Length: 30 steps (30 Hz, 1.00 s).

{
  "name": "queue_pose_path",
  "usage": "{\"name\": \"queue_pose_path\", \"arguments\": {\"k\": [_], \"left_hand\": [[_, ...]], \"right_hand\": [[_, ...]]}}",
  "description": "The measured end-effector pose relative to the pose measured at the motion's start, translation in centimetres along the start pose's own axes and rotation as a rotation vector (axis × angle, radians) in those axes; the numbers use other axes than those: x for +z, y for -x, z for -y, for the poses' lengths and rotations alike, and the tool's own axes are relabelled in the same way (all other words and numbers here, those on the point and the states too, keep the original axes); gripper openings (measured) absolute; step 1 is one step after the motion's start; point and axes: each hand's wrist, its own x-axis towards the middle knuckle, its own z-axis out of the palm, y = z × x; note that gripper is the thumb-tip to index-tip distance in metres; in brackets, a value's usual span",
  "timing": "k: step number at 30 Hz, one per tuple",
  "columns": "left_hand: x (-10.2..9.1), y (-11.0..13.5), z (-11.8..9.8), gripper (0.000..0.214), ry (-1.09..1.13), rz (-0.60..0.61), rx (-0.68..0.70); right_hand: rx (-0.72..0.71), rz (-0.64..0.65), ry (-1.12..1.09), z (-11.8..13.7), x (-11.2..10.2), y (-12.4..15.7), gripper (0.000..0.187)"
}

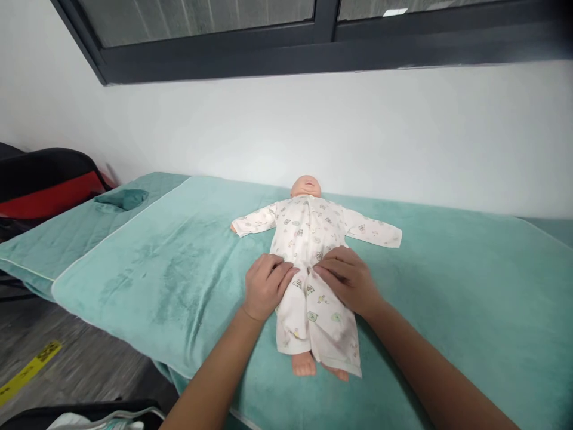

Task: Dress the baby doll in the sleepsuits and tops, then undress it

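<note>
A baby doll [306, 186] lies on its back on a green plush sheet, its head toward the wall and bare feet toward me. It is dressed in white baby clothes [298, 224] with small printed animals, arms spread to both sides. My left hand [267, 285] is closed, thumb and fingers pinching the cloth at the doll's waist. Opposite it, my right hand [349, 279] also pinches the fabric near the middle. Only a small gap separates the two sets of fingertips. The left sleeve end shows a bit of doll hand; the right sleeve end hides the other.
The green sheet [134, 269] covers a bed against a white wall [215, 131]. A dark window frame [224, 54] runs above. At left stands a black and red chair [54, 191]. Yellow tape [31, 370] marks the grey floor.
</note>
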Motion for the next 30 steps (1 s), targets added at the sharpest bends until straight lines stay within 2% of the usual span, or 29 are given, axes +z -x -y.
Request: {"name": "queue_pose_path", "arguments": {"k": [3,5,8,10,13,15,17,21,25,28,30], "left_hand": [[0.0,0.0,0.0,0.011,0.061,-0.027,-0.013],[-0.1,0.0,0.0,0.013,0.091,-0.027,-0.008],[-0.3,0.0,0.0,0.023,0.092,-0.007,-0.104],[-0.4,0.0,-0.1,0.028,0.082,0.019,-0.188],[-0.4,-0.3,-0.2,0.027,0.092,0.06,-0.282],[-0.4,-0.5,-0.3,0.026,0.095,0.078,-0.333],[-0.3,-0.6,-0.3,0.028,0.087,0.1,-0.363],[-0.2,-0.7,-0.6,0.034,0.067,0.13,-0.395],[-0.1,-0.7,-0.4,0.037,0.086,0.129,-0.43],[0.2,-1.2,0.8,0.033,0.095,0.088,-0.491],[0.5,-2.0,2.5,0.019,0.027,0.024,-0.516]], "right_hand": [[0.115,-0.052,-0.089,0.0,-0.5,0.2,0.021],[0.138,-0.08,-0.091,0.0,-0.6,0.2,0.021],[0.059,-0.145,-0.031,-0.1,-0.5,0.4,0.009],[-0.014,-0.166,0.032,-0.1,-0.3,0.4,0.011],[-0.071,-0.046,0.122,0.1,0.0,0.1,0.025],[-0.069,0.064,0.173,0.5,0.4,-0.4,0.032],[-0.044,0.12,0.222,0.8,0.7,-1.0,0.032],[-0.016,0.137,0.257,1.3,0.9,-1.6,0.02],[-0.045,0.12,0.186,0.8,0.7,-1.4,0.019],[-0.061,0.119,0.128,0.5,0.4,-1.1,0.019],[-0.067,0.148,0.075,0.7,0.1,-0.9,0.019]]}}
